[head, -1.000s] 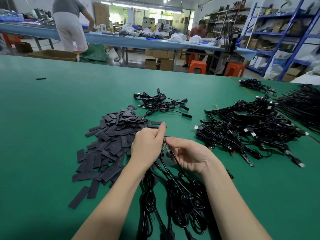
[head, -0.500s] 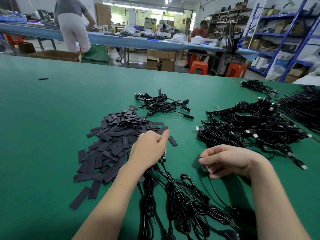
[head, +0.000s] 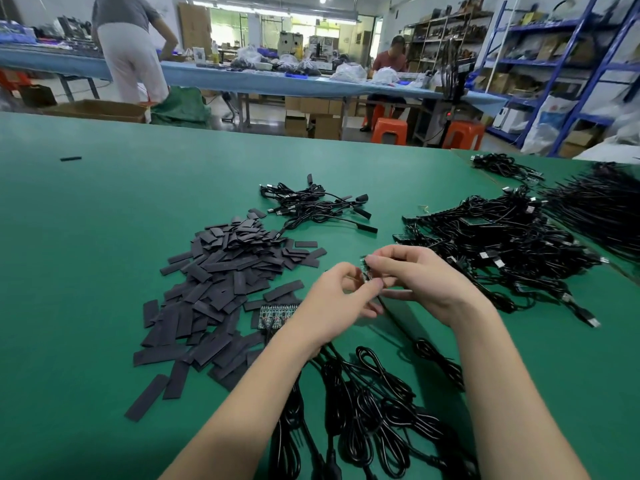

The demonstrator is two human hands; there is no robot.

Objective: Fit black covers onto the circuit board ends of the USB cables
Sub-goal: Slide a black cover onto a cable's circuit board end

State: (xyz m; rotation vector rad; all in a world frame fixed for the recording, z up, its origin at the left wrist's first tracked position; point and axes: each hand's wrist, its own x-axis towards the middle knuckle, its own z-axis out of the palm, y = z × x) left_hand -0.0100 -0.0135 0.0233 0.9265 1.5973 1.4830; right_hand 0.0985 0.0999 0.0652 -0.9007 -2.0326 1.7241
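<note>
Pinching a small green circuit board (head: 365,270) between them, the left hand (head: 332,306) and right hand (head: 420,277) hover above the green table (head: 86,237). It looks light, stiff and fragile, best gripped by its edges; the black covers (head: 221,289) seem thin and floppy.

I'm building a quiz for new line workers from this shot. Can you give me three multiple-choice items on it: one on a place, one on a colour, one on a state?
1. Where does the pile of loose black covers lie?
A. Left of the hands
B. Right of the hands
C. On the far blue table

2. What colour is the table under the hands?
A. Grey
B. Green
C. White

3. What are the two hands doing?
A. Lying flat on the table
B. Both pinching a small circuit board
C. Lifting a carton

Answers:
1 A, the heap spreads on the left side.
2 B, the bare surface is green.
3 B, fingers of the left hand and the right hand meet on the board, raised between them.
</note>
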